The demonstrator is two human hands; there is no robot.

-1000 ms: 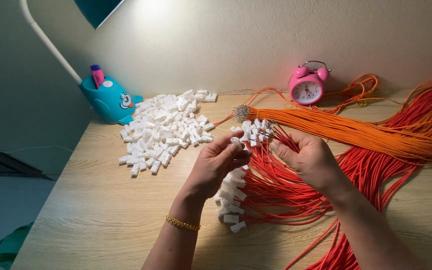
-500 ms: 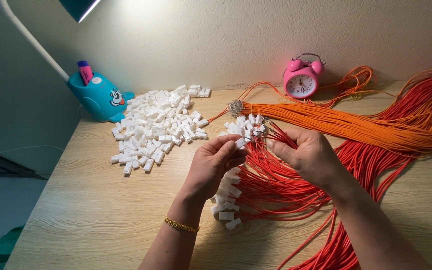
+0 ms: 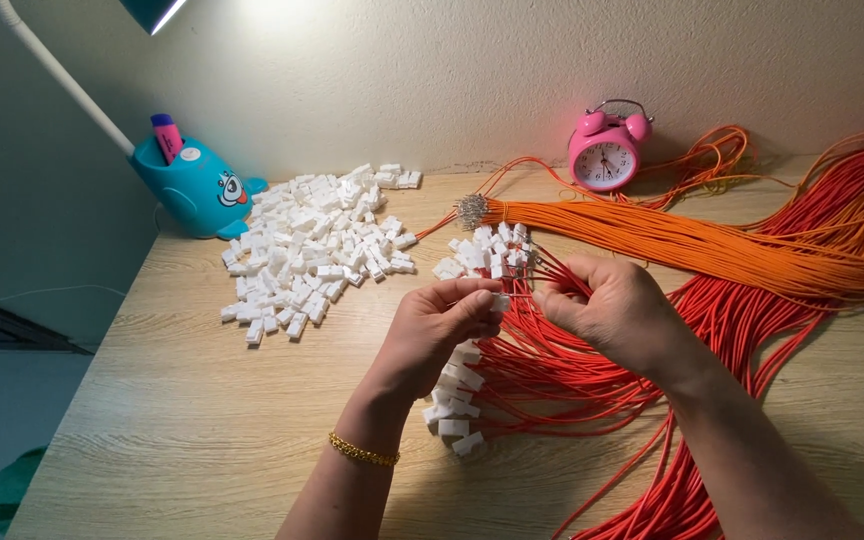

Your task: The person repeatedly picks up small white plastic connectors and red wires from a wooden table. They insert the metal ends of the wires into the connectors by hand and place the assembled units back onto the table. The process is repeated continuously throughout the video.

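The wooden table [image 3: 202, 440] is carrying everything here, and sprawling over its right half is the biggest mass: red wires [image 3: 742, 330] fanning in from the far right corner, with a tighter bundle of orange wires [image 3: 672, 240] lying across them toward the wall. Left of centre a loose heap of small white plastic plugs [image 3: 312, 250] is spreading over the wood, well apart from the hands. Behind it a teal whale-shaped lamp base [image 3: 192, 185] is standing by the wall, and a pink alarm clock [image 3: 604, 150] is sitting further right.

The step in hand looks like fitting a plug onto a wire end. The left hand [image 3: 432, 330] is pinching a single white plug [image 3: 497, 300] between thumb and fingertips, fingers narrow around it. The right hand [image 3: 617, 310] is closing thumb and forefinger on a thin red wire [image 3: 527, 294], aiming its tip at the plug; the two are meeting just above the table, near the middle. The next move is likely calling for a straight, steady push along the plug's opening, since the tip is fine and could bend.

The plug is looking blocky, white and tiny. Finished wires with plugs [image 3: 457, 400] are lying under the left wrist, and more [image 3: 487, 250] are clustering just beyond the hands.
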